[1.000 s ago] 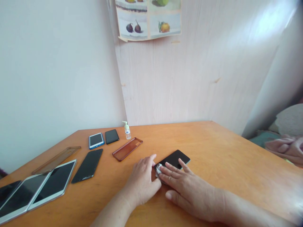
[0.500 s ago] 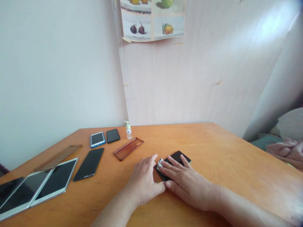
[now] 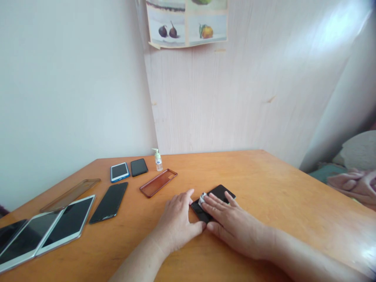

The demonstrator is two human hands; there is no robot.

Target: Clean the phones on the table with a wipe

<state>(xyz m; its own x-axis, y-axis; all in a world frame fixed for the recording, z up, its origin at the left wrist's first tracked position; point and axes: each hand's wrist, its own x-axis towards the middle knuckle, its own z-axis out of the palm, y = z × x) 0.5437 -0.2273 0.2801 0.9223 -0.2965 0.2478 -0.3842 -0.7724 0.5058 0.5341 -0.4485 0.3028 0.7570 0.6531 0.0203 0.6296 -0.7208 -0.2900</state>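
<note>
A black smartphone (image 3: pixel 221 192) lies flat on the wooden table, screen up and slanting away to the right. My left hand (image 3: pixel 178 222) braces its near left end, thumb at the lower corner and index finger by the upper one. Fairly flat on the screen, my right hand (image 3: pixel 236 224) presses a crumpled white wipe (image 3: pixel 202 199) under its fingertips; its thumb rests at the phone's near edge. The fingers cover part of the screen and most of the wipe.
Left of my hands lie a reddish clear phone case (image 3: pixel 158 183), a black phone (image 3: pixel 109 203), a white tablet (image 3: pixel 66 227), and a brownish clear case (image 3: pixel 70 195). Toward the back are a blue-edged phone (image 3: pixel 120 172), a small dark phone (image 3: pixel 139 167) and a pump bottle (image 3: pixel 158 161).
My right hand has slid the wipe slightly up and right along the screen, uncovering more of the phone's near left end. My left hand keeps its place at the phone's edge.
</note>
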